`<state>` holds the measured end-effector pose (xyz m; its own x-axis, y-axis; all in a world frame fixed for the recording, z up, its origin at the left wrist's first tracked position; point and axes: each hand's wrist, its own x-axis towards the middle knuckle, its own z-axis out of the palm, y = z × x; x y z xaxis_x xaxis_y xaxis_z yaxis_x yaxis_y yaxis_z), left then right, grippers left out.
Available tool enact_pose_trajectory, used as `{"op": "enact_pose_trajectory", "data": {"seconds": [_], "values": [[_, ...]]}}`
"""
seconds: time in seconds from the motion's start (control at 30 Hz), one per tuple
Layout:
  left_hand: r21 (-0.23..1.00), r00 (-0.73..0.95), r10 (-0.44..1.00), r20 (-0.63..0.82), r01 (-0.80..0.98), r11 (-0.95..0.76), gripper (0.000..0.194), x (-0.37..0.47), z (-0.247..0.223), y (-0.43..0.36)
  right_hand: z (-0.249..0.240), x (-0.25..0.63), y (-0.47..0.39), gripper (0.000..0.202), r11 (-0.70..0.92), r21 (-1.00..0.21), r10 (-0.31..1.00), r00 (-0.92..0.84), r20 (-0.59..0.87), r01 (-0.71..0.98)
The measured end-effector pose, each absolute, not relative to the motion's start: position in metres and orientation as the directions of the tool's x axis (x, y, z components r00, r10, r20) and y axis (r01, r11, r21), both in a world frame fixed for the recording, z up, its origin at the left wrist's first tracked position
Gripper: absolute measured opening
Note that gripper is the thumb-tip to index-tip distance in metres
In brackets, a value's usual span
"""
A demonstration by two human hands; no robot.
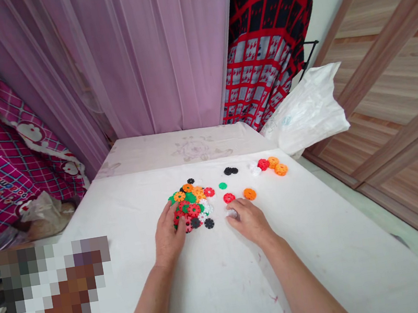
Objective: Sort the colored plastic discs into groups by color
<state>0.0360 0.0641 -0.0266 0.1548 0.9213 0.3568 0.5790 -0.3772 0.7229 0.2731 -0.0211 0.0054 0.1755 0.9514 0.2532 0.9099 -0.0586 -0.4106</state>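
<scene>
A heap of notched plastic snowflake discs (194, 210) in red, orange, green, white and black lies mid-table. My left hand (169, 235) rests at the heap's left side, fingers apart and touching the nearest discs. To the right of the heap, my right hand (248, 220) has its thumb and fingers curled around a white disc (231, 213), which they partly cover. Just beyond those fingers are a red disc (229, 198) and an orange disc (250, 194). A lone green disc (222, 186) lies farther back.
Two black discs (231, 171) lie toward the back. At the back right, white, red (263, 164) and orange discs (281, 169) form a row. A white plastic bag (307, 109) stands by the table's right edge. A pixelated patch (65, 301) covers the left side.
</scene>
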Motion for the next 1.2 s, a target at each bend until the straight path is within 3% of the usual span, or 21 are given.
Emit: {"op": "enact_pose_trajectory", "data": {"seconds": [0.17,0.4,0.57,0.73,0.87,1.2], "values": [[0.717,0.149,0.907,0.393,0.568,-0.404,0.044,0.036,-0.028,0.065,0.012,0.244,-0.016,0.012,0.056,-0.347,0.922,0.085,0.378,0.936],[0.694,0.164,0.893,0.42,0.575,-0.432,0.045,0.036,-0.03,0.066,0.008,0.21,-0.008,0.007,0.027,-0.29,0.965,0.051,0.259,0.957],[0.688,0.177,0.895,0.409,0.584,-0.43,0.046,0.035,-0.031,0.066,0.007,0.23,-0.008,0.008,0.016,-0.39,0.953,0.104,0.284,0.921],[0.683,0.168,0.908,0.383,0.611,-0.401,0.046,0.035,-0.029,0.063,0.021,0.302,0.02,0.013,-0.171,-0.527,0.892,0.358,0.275,0.833],[0.679,0.161,0.911,0.38,0.621,-0.392,0.045,0.035,-0.028,0.062,0.031,0.356,0.059,0.019,-0.314,-0.447,0.857,0.453,0.247,0.838],[0.687,0.152,0.904,0.4,0.603,-0.406,0.044,0.033,-0.029,0.06,0.022,0.381,0.109,0.032,-0.282,-0.252,0.932,0.327,0.155,0.926]]}}
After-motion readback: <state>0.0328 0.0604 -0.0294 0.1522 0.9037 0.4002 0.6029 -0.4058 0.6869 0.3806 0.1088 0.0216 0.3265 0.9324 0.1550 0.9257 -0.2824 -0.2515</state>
